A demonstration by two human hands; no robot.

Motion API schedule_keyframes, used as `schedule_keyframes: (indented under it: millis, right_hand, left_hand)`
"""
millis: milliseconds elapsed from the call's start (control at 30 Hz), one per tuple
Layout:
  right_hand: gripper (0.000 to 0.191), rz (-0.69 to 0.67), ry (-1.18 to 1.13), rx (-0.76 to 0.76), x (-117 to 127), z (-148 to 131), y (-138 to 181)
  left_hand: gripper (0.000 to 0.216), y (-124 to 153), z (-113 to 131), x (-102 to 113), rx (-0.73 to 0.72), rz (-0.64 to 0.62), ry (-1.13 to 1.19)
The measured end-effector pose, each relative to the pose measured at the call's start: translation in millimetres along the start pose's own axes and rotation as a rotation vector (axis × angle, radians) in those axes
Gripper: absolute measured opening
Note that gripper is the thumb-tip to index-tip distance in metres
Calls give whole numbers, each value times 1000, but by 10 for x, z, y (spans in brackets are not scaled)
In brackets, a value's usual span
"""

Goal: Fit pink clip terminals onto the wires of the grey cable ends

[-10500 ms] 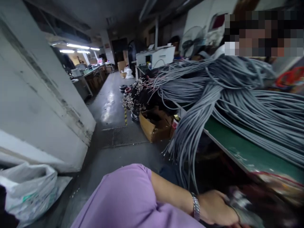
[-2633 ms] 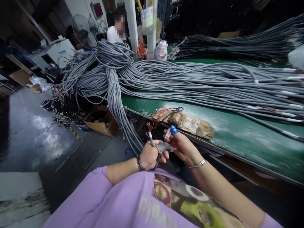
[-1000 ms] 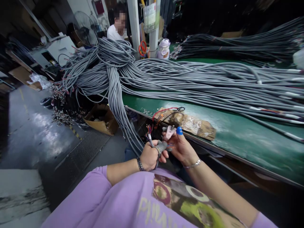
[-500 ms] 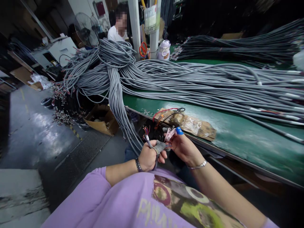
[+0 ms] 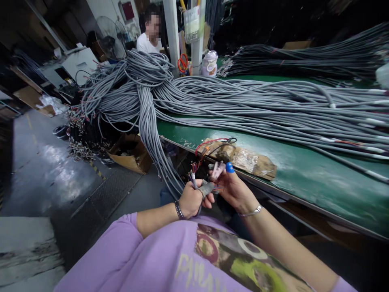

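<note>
My left hand [image 5: 190, 200] is closed around a grey cable [image 5: 193, 179], whose stripped end fans out into thin coloured wires [image 5: 194, 166] above the fist. A dirty grey wrap covers its thumb. More fine orange and blue wires [image 5: 218, 188] stick out past that thumb towards the right hand. My right hand [image 5: 237, 190], a blue cover on one fingertip, is closed on a pale pink clip [image 5: 218, 170] that looks like a clothes peg. Both hands are close together in front of the bench edge. The right fingertips are partly hidden.
Long grey cables [image 5: 243, 97] lie along the green bench [image 5: 304, 162], one bundle hanging over its edge. A taped cardboard strip [image 5: 246, 159] lies at the front. Behind are a white post [image 5: 197, 52], a lilac cup [image 5: 209, 64] and a person [image 5: 148, 42]. A carton [image 5: 130, 154] stands left.
The fanned wire end in my left hand has tipped right and become more upright. My right hand and the pink clip have shifted only slightly.
</note>
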State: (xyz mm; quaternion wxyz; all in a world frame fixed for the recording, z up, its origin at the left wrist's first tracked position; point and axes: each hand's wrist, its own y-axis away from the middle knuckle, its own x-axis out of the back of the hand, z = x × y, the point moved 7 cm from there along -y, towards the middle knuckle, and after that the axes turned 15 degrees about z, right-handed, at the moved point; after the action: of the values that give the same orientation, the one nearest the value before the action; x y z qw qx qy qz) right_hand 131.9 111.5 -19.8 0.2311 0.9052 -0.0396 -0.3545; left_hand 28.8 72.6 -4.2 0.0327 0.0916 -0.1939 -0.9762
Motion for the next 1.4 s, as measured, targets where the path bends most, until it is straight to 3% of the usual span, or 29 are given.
schedule_keyframes:
  millis: [267,700,1067,1233,1400]
  right_hand:
    - [41,-56,134,-78,4,-45,52]
    - [37,21,191,55,-19,-99,20]
    - [38,41,200,134,-23,-162,23]
    - [39,21,169,102,-7,-116,37]
    - [40,-46,243,-25,84,-57,66]
  left_hand:
    - [39,12,-36,110,-38,3,-17]
    - [40,-42,130,53,-74,20,-2]
    - [44,-60,87,-38,-45,11,-81]
    - [46,-36,52,-1,-42,3,-85]
    - [46,-9,-40,103,-51,-20,-112]
